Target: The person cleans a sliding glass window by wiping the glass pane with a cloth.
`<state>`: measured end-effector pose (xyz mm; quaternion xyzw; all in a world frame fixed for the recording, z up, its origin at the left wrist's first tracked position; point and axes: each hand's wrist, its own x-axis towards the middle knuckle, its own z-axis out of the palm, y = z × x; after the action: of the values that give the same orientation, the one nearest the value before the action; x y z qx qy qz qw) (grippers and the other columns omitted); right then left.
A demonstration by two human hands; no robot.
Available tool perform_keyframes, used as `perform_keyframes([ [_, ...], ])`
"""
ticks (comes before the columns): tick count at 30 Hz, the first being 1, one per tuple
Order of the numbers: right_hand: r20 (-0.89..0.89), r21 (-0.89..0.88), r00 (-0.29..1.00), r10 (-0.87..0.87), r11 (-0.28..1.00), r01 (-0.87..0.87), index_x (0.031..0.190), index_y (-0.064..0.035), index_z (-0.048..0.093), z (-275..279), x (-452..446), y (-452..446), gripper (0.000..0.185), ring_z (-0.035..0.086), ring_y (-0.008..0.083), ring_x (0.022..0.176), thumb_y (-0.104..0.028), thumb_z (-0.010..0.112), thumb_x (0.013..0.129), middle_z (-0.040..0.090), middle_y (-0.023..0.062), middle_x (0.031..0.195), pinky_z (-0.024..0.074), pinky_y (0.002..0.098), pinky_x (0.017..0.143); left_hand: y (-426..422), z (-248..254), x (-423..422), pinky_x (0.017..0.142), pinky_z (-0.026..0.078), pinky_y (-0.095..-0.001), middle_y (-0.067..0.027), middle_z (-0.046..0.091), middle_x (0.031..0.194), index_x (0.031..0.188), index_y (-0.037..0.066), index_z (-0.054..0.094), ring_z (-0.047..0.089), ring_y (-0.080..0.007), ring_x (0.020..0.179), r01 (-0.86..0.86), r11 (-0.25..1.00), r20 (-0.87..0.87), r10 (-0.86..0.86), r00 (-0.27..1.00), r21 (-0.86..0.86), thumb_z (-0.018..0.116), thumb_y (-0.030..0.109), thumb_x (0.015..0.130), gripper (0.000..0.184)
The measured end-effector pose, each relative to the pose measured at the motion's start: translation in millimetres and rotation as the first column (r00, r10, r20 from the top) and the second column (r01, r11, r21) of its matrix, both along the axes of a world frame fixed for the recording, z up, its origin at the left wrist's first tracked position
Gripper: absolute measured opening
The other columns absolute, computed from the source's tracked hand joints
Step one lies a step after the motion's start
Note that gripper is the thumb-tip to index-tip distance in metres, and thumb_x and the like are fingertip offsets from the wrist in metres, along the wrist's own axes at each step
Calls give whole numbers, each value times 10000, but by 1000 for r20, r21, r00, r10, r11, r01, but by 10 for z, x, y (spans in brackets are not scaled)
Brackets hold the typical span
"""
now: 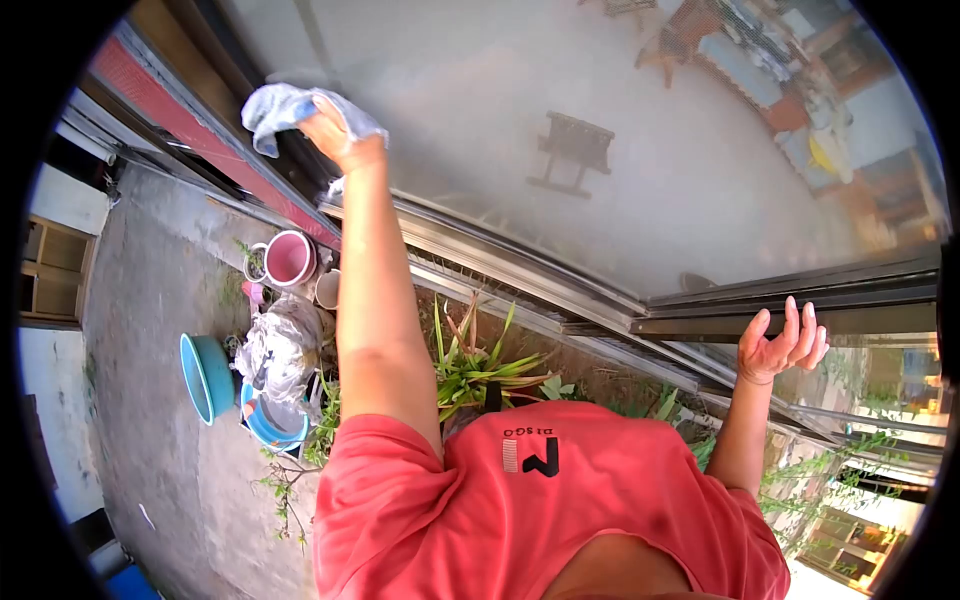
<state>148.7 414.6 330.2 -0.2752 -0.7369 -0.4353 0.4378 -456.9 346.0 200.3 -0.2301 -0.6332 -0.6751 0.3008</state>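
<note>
Press cloth (272, 108) flat along window (480, 150), seemingly pinched in left hand (332, 132). Hold right hand (778, 350) loosely spread-fingered beside window.

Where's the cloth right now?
In the head view, the cloth is at the upper left, in the person's left hand, beside the dark frame along the left edge of the large glass pane.

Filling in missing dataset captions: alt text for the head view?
A person's left hand holds a pale blue-grey cloth at the left edge of a large glass pane. Their right hand, empty with fingers loosely curled, is raised at right. Lower in view are a red shirt, green plants and, at left, tubs on a grey floor.
</note>
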Motion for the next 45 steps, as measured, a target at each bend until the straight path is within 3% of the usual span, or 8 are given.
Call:
perform_keyframes([
  [7, 17, 11, 1000, -10, 1000, 9, 1126, -118, 678, 29, -7, -8, 319, 321, 260, 1295, -344, 606, 913, 569, 63, 1289, 197, 434, 1134, 430, -1302, 2648, 1203, 128, -363, -74, 119, 1617, 1534, 28, 70, 177, -203, 1464, -226, 474, 524, -786, 328, 851, 442, 296, 993, 709],
  [14, 28, 27, 1000, -13, 1000, 12, 1132, -106, 685, 67, -39, -27, 326, 335, 254, 1282, -350, 615, 929, 590, 55, 1266, 245, 432, 1099, 402, -1716, 1561, 1171, 176, -301, -116, 348, 1475, 1499, 51, 260, 347, -165, 1342, 301, 953, 566, -262, 782, 25, 381, 306, 1029, 548],
  [22, 22, 8, 1000, -11, 1000, 11, 1134, -118, 683, 61, -28, -32, 330, 326, 259, 1298, -360, 604, 925, 580, 56, 1282, 228, 436, 1115, -23, 276, 180, 901, 409, -452, -272, 487, 1139, 1231, -44, 452, 494, -378, 1059, -146, 989, -46, 146, 988, 13, 500, 253, 984, 389],
  [31, 32, 7, 997, -70, 998, 70, 1133, -151, 683, 81, -46, -58, 311, 363, 258, 1247, -342, 617, 897, 573, 34, 1294, 239, 439, 1106, 118, -237, 2639, 1183, 141, -474, -284, 402, 1406, 1392, -70, 361, 284, -413, 1386, 524, 851, 335, -480, 811, -48, 635, 217, 800, 713],
  [34, 1, -12, 1000, -26, 1000, 26, 1090, -170, 711, 13, 19, 6, 302, 367, 242, 1257, -358, 626, 869, 584, 9, 1275, 221, 435, 1121, 162, 147, 1446, 519, 373, -350, 5, 418, 606, 693, 36, 452, 392, -188, 546, 470, 882, 287, -458, 841, 32, 494, 220, 997, 357],
  [36, -20, 2, 1000, -7, 1000, 7, 1080, -176, 711, 9, 6, 26, 301, 366, 231, 1260, -370, 618, 870, 592, 3, 1260, 211, 414, 1131, -105, 1247, 1000, 510, 343, -369, -3, 400, 574, 654, 27, 399, 392, -187, 540, 136, 982, -27, -141, 990, -129, 405, 277, 1051, 469],
  [40, -36, -14, 999, 12, 1000, -13, 1044, -185, 704, -5, 2, 15, 272, 344, 214, 1273, -367, 617, 862, 596, -9, 1248, 183, 395, 1143, 96, 1523, 818, 939, 402, -431, -337, 509, 1182, 1166, -110, 454, 535, -379, 1070, -87, 995, -202, 95, 975, 49, 395, 319, 1048, 449],
  [45, -27, -14, 1000, 3, 1000, -3, 1035, -198, 703, -8, 11, 27, 260, 339, 209, 1265, -373, 622, 861, 597, -15, 1242, 197, 391, 1129, 370, 277, 2435, 957, 456, -340, -123, 509, 1256, 1349, 109, 425, 514, -179, 1124, 406, 831, 418, -546, 726, 380, 512, 380, 1000, 451],
])
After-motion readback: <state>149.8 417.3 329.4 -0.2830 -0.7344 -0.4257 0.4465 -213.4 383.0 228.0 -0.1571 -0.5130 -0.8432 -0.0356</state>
